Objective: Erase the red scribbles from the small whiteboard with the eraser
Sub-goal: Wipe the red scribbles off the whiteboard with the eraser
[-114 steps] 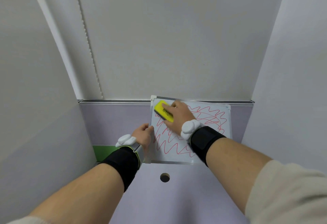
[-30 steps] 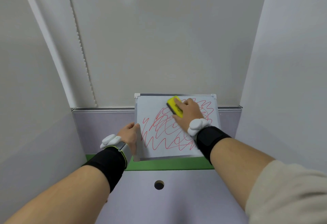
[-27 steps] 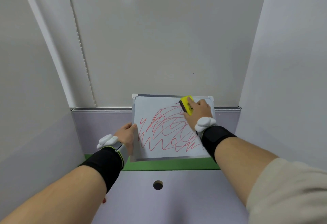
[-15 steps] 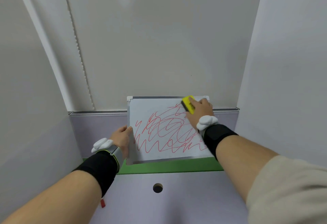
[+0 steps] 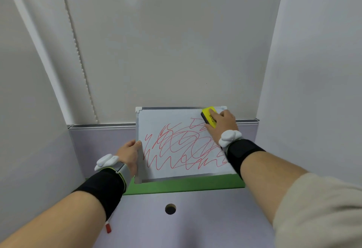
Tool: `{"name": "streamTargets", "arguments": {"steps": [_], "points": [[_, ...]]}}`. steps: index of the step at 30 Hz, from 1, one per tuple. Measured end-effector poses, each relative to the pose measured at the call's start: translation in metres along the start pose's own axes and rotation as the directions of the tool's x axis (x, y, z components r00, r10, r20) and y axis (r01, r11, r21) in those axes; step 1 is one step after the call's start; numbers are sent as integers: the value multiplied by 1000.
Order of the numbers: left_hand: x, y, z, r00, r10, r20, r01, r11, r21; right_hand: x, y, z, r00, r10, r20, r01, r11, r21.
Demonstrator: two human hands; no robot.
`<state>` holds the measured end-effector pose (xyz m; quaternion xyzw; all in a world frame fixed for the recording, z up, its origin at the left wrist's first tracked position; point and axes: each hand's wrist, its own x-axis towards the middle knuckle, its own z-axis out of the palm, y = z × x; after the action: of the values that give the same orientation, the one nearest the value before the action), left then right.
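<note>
Left hand (image 5: 128, 154): gripping the board's left edge, thumb on the front face, fingers curled behind the frame; black wrist wrap with a white device on top.
Right hand (image 5: 221, 125): closed round the eraser, pressing it to the board's upper right corner; same black wrap and white device at the wrist.
Marker (image 5: 108, 228): red tip lying on the desk, showing just below the left forearm.
Desk (image 5: 195, 218): pale purple, round hole near the middle.
Green strip (image 5: 186, 186): running under the board's lower edge.
Board (image 5: 154, 118): propped up, tilted back toward the wall, metal frame.
Scribbles (image 5: 180, 145): red loops and zigzags across most of the face; top band bare.
Eraser (image 5: 209, 117): yellow, dark pad against the board, at the scribbles' upper right fringe.
Wall (image 5: 176, 41): white panels behind and at both sides.
</note>
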<state>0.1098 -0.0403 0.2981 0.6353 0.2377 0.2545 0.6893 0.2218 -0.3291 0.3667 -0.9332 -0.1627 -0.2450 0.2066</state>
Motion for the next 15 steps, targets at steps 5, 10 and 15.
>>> {"name": "streamTargets", "arguments": {"steps": [5,10,15], "points": [[-4,3,8,1000,-17,-8,17,999,-31,-21,-44,21,969,-243,31,241,968,73],[-6,7,0,999,-27,-31,26,999,-25,-3,-15,6,993,-117,-18,117,993,-4],[-8,7,2,999,-35,-20,35,999,-18,-4,-6,-1,1000,-13,2,13,999,-46]]}}
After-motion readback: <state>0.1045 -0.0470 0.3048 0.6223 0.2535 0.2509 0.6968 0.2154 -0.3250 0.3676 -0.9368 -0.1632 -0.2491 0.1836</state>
